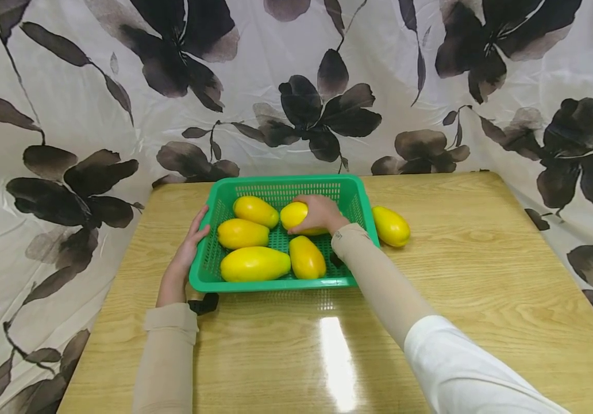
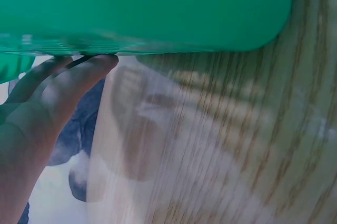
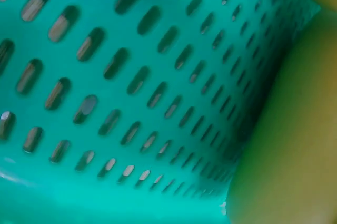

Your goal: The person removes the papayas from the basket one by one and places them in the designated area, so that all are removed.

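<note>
In the head view, my right hand [image 1: 319, 213] grips a yellow papaya [image 1: 293, 215] at the back right inside the green plastic basket [image 1: 281, 286]. The palm hides part of that fruit. Several other papayas lie in the basket, among them a long one [image 1: 255, 264] at the front left and a shorter one [image 1: 307, 258] beside it. My left hand [image 1: 188, 250] touches the basket's left side with fairly straight fingers; the left wrist view shows its fingertips [image 2: 108, 61] against the green wall. A papaya [image 3: 295, 139] fills the right edge of the right wrist view.
Outside the basket, one more papaya [image 1: 391, 226] lies on the wooden table [image 1: 482, 276], close to the right wall. A floral cloth [image 1: 255, 69] hangs behind the table and along its sides. Light reflects off the tabletop in front of the basket.
</note>
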A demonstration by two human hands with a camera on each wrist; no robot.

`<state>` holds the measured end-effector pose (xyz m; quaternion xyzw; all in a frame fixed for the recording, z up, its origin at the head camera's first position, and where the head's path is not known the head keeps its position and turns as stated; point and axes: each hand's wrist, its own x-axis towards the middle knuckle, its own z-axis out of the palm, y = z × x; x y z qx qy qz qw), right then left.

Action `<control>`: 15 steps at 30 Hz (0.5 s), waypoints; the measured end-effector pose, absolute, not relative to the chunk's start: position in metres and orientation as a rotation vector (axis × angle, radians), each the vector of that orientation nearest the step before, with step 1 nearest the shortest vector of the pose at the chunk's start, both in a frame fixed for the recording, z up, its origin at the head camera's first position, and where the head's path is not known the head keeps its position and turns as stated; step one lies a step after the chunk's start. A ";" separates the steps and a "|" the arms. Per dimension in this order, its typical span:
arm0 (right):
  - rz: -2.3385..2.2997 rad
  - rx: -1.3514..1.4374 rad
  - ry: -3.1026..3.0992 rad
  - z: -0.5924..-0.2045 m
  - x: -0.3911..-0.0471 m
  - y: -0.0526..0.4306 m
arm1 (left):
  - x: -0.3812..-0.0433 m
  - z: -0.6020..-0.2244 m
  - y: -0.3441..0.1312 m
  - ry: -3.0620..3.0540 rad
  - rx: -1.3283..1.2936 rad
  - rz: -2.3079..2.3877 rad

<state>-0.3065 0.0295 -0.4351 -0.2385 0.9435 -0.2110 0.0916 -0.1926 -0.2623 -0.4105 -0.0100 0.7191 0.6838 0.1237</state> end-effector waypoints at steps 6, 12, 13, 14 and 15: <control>-0.564 -0.734 2.781 -0.427 -0.308 0.028 | -0.196 -0.414 -0.262 2.064 -0.024 2.019; -0.565 -0.785 2.776 -0.407 -0.312 0.027 | -0.204 -0.430 -0.270 2.089 -0.040 1.999; -0.564 -0.795 2.778 -0.403 -0.313 0.027 | -0.205 -0.431 -0.271 2.091 -0.041 1.998; -0.567 -0.803 2.775 -0.400 -0.314 0.027 | -0.205 -0.432 -0.272 2.094 -0.041 1.997; -0.571 -0.805 2.770 -0.396 -0.314 0.027 | -0.205 -0.433 -0.273 2.093 -0.041 1.997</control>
